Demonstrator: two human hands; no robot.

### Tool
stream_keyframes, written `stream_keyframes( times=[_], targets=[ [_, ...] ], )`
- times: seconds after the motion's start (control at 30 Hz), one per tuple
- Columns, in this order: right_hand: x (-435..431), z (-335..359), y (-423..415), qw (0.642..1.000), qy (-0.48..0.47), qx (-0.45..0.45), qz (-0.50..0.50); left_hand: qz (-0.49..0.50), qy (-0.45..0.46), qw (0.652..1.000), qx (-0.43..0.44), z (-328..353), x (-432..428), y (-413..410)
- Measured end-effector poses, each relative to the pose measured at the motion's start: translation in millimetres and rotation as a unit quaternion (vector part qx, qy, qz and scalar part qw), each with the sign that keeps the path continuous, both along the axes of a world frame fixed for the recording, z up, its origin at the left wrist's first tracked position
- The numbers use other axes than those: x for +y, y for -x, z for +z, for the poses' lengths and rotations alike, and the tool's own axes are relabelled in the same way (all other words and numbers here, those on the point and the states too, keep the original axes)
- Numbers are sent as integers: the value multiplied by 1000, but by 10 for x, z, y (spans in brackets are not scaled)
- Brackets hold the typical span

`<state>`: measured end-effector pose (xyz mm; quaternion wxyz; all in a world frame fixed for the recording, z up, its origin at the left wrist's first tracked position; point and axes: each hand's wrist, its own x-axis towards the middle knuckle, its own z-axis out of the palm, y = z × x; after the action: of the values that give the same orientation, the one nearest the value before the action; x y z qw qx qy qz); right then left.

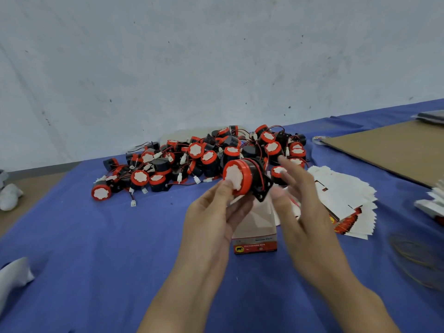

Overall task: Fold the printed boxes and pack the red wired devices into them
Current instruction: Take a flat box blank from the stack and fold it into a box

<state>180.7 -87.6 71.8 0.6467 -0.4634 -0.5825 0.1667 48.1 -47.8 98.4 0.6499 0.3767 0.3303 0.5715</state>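
- Above the open box (255, 234) at mid-desk, the left hand (211, 212) grips 1 red wired device (242, 179), fingers (225, 188) curled round it.
- The right hand (300, 203) hovers beside it, fingers apart.
- Risk: a loose wire snags the rim and tips the light box.
- Room: device pile (192, 159) close behind, flat boxes (343, 195) just right, bare desk (96, 236) left.

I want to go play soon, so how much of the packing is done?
Barely started. Done: one printed box looks folded open, below the hands. In hand: the left hand grips one red device above that box; the right hand is open beside it. Left: a big pile of devices and a stack of flat boxes wait on the blue cloth. No finished boxes show.
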Motion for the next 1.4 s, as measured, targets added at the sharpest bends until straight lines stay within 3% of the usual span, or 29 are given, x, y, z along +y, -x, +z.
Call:
stream_keyframes(
  times=[0.1, 0.2, 0.3, 0.47, 0.73, 0.93, 1.1, 1.27, 1.4],
  targets=[
    [105, -52, -166, 998, 20, 57, -33, 39, 1, 998, 56, 28, 68, 140],
    [181, -186, -340, 991, 116, 64, 36, 35, 23, 995, 90, 22, 102, 252],
    [234, -370, -382, 972, 214, -33, 96, 13, 42, 994, 98, 12, 126, 328],
    [316, -590, -395, 919, 304, -232, 92, -20, 57, 990, 130, 17, 147, 374],
    [349, -648, -162, 933, 181, -288, -121, 21, 46, 977, 208, -75, 154, 352],
    [273, -590, 107, 935, 127, -308, -123, 84, 23, 953, 289, -199, 170, 275],
    [282, -602, 101, 937, 141, -299, -114, 97, -31, 906, 410, -302, 210, 233],
    [272, -684, 133, 944, 114, -297, -82, 111, -101, 811, 565, -462, 251, 203],
    [305, -767, 151, 943, 161, -288, -35, 127, -125, 754, 633, -542, 229, 164]
  ],
)
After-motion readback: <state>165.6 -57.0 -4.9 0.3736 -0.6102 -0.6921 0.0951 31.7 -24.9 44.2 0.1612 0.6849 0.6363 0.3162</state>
